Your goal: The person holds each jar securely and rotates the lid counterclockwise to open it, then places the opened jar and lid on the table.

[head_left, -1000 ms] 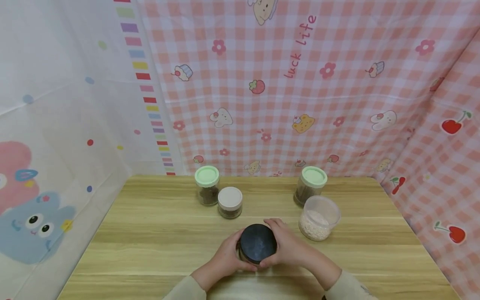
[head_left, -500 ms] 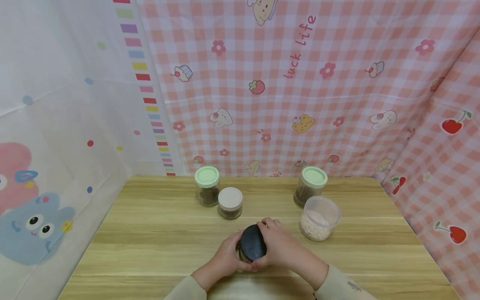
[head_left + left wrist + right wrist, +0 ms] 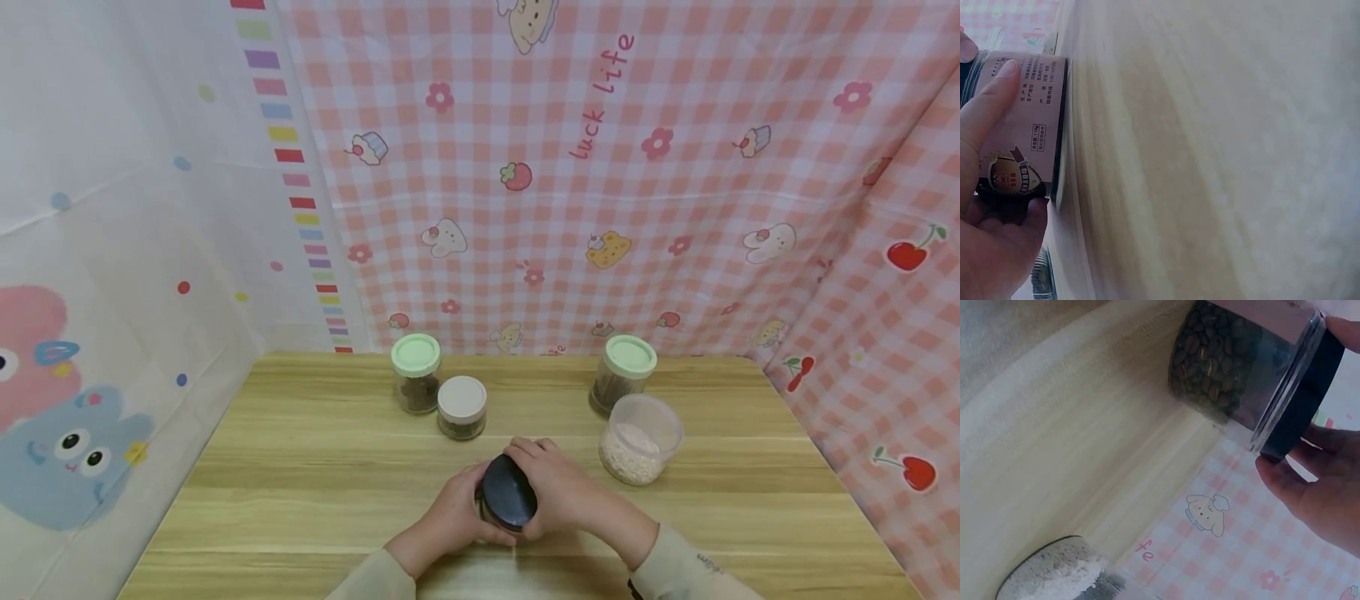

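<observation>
A clear jar of coffee beans [image 3: 1209, 359] with a pink label [image 3: 1029, 112] stands on the table near its front. My left hand [image 3: 453, 512] holds the jar's body, thumb over the label in the left wrist view. On top sits a black lid [image 3: 507, 493], which my right hand [image 3: 558, 492] grips by its rim, fingers at the far side and thumb at the near side. In the right wrist view the lid [image 3: 1304, 394] sits on the jar's mouth; whether it is loose I cannot tell.
Behind the hands, to the left, stand a green-lidded jar [image 3: 417, 375] and a low white-lidded jar [image 3: 462, 408]. Rightward are another green-lidded jar [image 3: 624, 375] and an open clear tub [image 3: 640, 437] of pale flakes. Checked cloth [image 3: 562, 208] hangs along the table's back edge.
My right hand has shifted a little left and turned over the lid, covering more of its right side. The left hand and the jar have stayed nearly in place.
</observation>
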